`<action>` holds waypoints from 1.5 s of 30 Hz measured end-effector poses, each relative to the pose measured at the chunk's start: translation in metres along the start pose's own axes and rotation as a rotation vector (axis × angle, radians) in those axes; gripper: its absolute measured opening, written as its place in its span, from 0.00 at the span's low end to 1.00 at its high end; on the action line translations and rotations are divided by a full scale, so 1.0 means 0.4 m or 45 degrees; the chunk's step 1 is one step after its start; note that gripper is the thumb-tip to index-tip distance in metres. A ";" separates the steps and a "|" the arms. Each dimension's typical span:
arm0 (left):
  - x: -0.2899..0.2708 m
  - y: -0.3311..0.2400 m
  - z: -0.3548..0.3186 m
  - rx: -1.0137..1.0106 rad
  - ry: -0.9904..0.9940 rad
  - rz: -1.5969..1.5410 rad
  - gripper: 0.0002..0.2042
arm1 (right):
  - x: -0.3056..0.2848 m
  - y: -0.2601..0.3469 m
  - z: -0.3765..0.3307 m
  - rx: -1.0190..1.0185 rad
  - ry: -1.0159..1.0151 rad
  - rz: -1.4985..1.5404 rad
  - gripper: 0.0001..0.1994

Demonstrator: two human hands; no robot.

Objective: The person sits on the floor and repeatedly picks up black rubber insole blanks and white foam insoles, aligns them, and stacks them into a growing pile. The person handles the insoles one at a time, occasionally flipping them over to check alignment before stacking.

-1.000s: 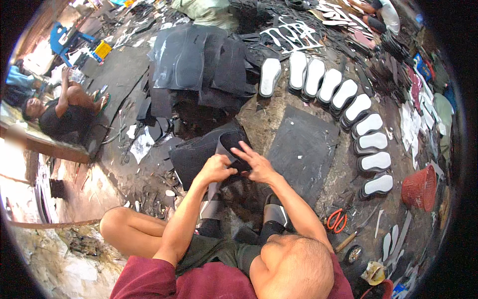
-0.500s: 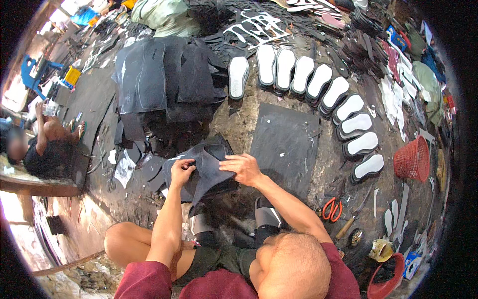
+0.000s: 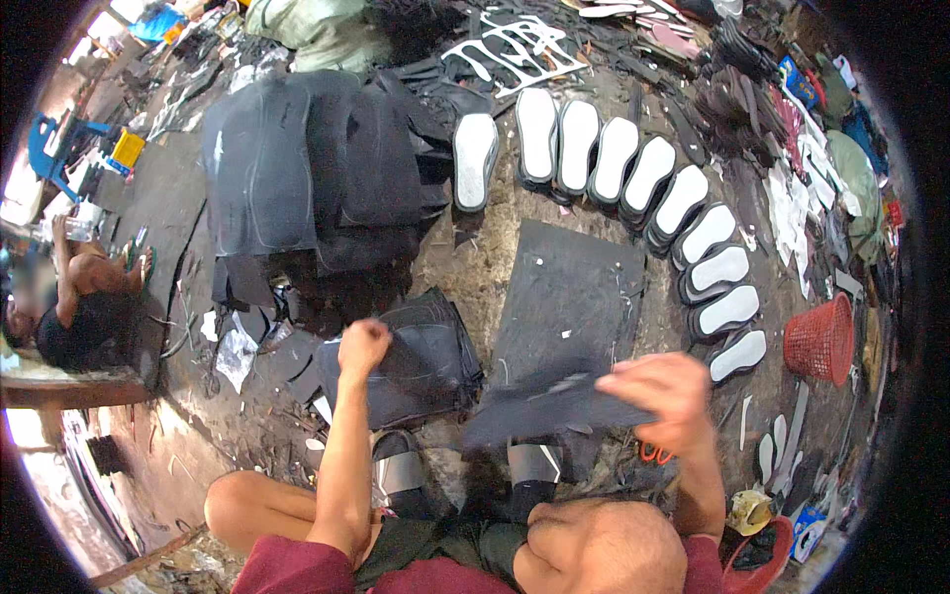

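Observation:
My right hand, smeared by motion, is closed on the edge of a thin black sheet. That sheet stretches leftward over my feet, its outline blurred. My left hand is bent into a fist above a low stack of dark sheets; anything inside its fingers is hidden. Faint curved outlines show on the stack's top sheet. Beyond the right hand lies a flat black mat with small white scraps on it. Orange-handled scissors are partly covered by my right hand and arm.
Several piles of white-topped shoe insoles curve round the far right. Larger dark sheets are heaped at the far left. A red basket stands at right, and a person sits at far left. Scraps litter the floor.
The right hand has swung right and nearer me, pulling the black sheet off the stack. The left hand has stayed over the stack, now turned into a fist.

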State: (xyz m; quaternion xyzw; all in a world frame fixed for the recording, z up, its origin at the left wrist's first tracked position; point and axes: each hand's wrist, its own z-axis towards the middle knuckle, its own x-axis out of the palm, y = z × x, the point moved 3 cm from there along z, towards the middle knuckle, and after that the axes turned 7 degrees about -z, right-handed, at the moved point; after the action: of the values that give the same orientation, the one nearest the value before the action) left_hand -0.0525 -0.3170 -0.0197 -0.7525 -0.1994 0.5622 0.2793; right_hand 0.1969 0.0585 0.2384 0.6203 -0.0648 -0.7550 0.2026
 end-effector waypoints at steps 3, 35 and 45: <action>0.122 -0.227 0.091 0.303 -0.196 -0.335 0.12 | -0.117 -0.035 -0.063 0.341 -0.310 -0.260 0.26; 0.362 -0.545 0.600 0.055 0.214 0.087 0.66 | 0.468 -0.051 -0.046 0.573 0.158 0.363 0.21; 0.400 -0.552 0.588 -0.028 0.100 0.111 0.59 | 0.446 -0.065 -0.047 0.635 0.119 0.439 0.20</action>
State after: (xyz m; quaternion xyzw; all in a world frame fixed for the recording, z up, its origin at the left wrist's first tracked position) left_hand -0.2286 -0.0041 -0.0448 -0.7848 -0.1614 0.5418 0.2540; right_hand 0.1827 0.0160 0.0628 0.6647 -0.3432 -0.6409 0.1719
